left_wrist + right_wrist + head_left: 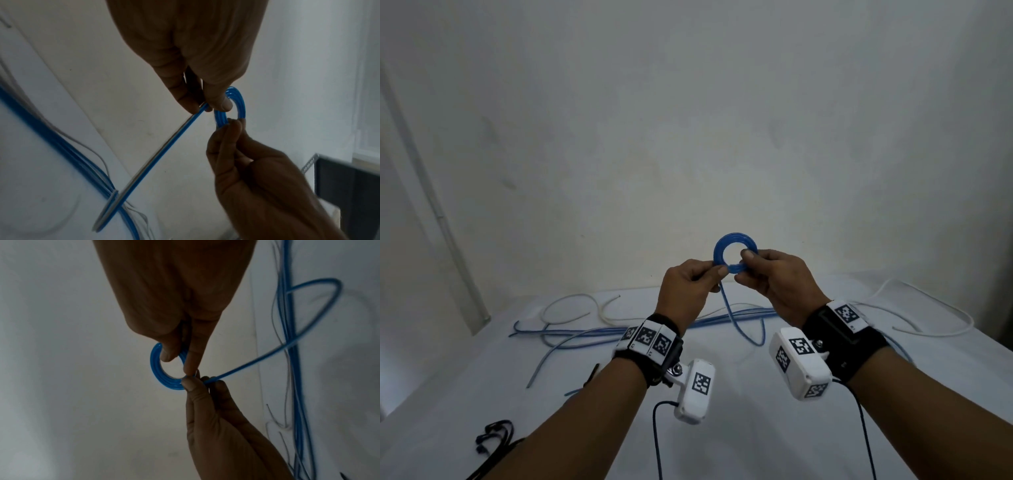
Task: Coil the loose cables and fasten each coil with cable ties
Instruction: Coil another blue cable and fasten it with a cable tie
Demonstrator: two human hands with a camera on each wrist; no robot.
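Both forearms reach out low in the head view; my left hand (690,284) pinches the blue coil (735,253) and its loose tail, and my right hand (774,274) pinches the coil's other side, above the counter (722,428). Several turns are wound, no tie is on. More blue cables (592,330) and white cables (928,308) lie uncoiled. I see no container.

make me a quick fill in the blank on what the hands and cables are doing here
1. Both hands hold a small coil of ____ cable.
2. The coil is held ____ the table, not resting on it.
3. A loose tail of that cable hangs from the ____ hand's grip.
4. Besides blue cables, ____ cables lie on the table.

Missing words: blue; above; left; white
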